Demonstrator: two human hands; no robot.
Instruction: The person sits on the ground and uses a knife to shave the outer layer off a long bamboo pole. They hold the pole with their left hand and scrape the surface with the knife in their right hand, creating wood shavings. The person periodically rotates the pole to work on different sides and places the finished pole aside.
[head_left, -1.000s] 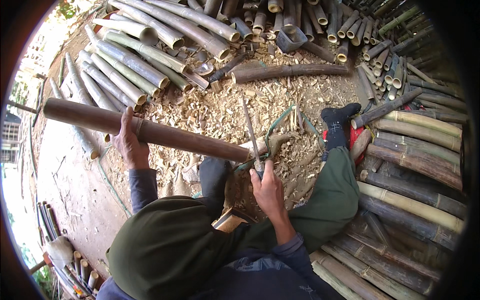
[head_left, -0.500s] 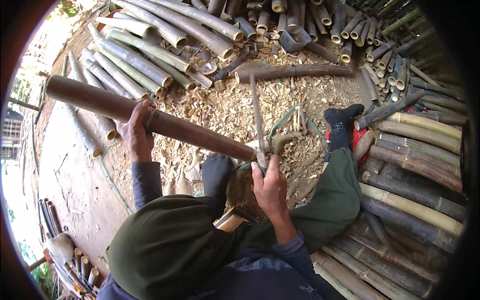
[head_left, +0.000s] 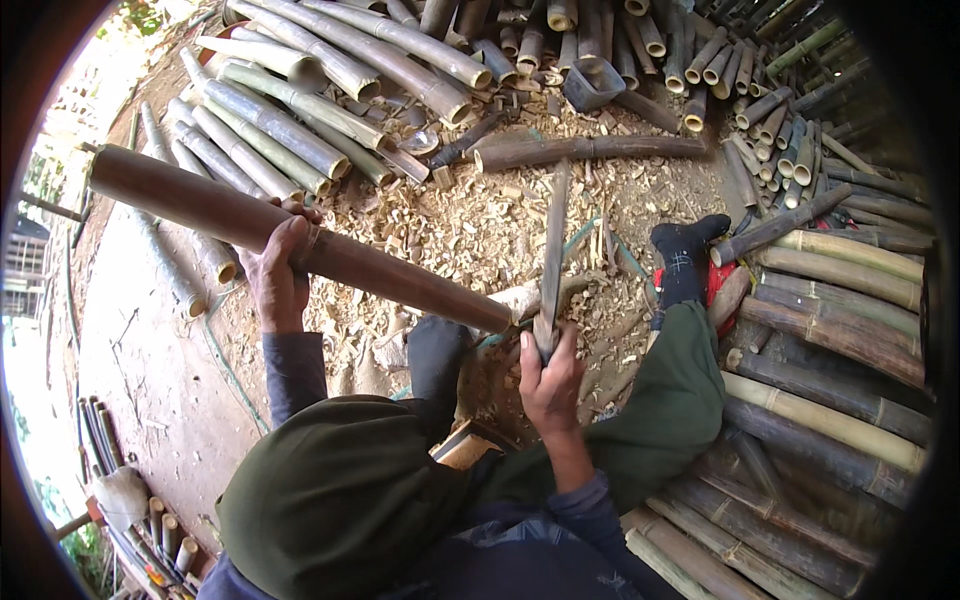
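My left hand [head_left: 280, 262] is wrapped round the middle of a thick brown bamboo tube [head_left: 400, 281]. The tube slants from the upper left down to its lower right end, near my right hand. In my right hand [head_left: 552, 385] is the dark handle of a long, straight-bladed knife [head_left: 553, 250]. Its blade points away from me, just right of the tube's end and apart from it. A pale piece of wood [head_left: 525, 298] lies behind that end.
Wood chips [head_left: 480, 230] cover the ground ahead. A bamboo length [head_left: 590, 148] lies across them, below a dark plastic container [head_left: 592, 84]. Bamboo poles [head_left: 270, 125] are piled at the far left; stacked bamboo [head_left: 830, 400] fills the right side beside my leg.
My right hand has moved slightly right and toward me, taking the knife off the tube's end. The blade now tilts to the right. The tube has barely moved.
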